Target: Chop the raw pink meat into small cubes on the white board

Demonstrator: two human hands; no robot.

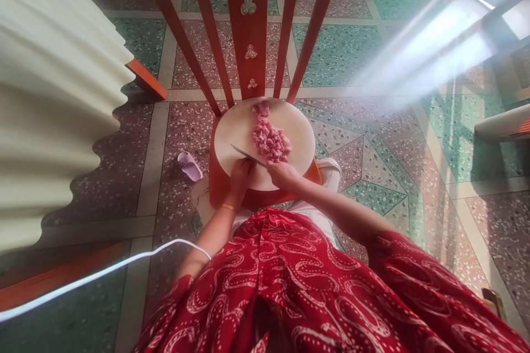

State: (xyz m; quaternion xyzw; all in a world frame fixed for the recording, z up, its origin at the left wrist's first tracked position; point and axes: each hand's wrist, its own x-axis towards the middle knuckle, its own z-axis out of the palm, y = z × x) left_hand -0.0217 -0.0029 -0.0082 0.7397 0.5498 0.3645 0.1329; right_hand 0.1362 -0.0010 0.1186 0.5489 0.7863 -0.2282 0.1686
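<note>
Pink diced raw meat [271, 140] heaps on one round pale wooden board [232, 127] beyond right hand [284, 174], fingers together; left hand [242, 172] clamped on one thin steel knife [247, 155]

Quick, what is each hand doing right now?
Left hand: closed on the thin metal knife.
Right hand: fingers curled beside the pink chopped meat; grip cannot be told.

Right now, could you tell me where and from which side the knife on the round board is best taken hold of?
Probably by its handle, from the near side. The knife lies flat, blade pointing left across the round board; its handle end sits near the right hand. The left hand rests over the blade, beside the chopped meat.
</note>
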